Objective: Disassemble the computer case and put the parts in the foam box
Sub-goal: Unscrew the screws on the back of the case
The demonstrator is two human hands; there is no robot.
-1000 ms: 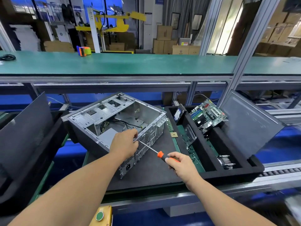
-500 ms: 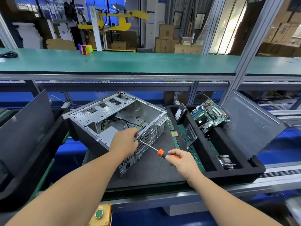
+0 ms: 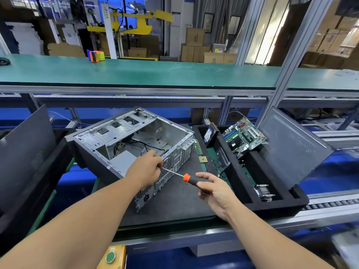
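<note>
While upright in the foam box (image 3: 272,205), motherboard (image 3: 245,136), hard drive (image 3: 209,135).

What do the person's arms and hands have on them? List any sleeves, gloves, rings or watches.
Nothing is worn. The left hand and right hand are bare, with no gloves and no rings to be seen. Both forearms are bare up to the bottom edge of the picture, so no sleeves or cuffs show. Neither wrist carries a watch, a band or a strap, and no markings show.
</note>
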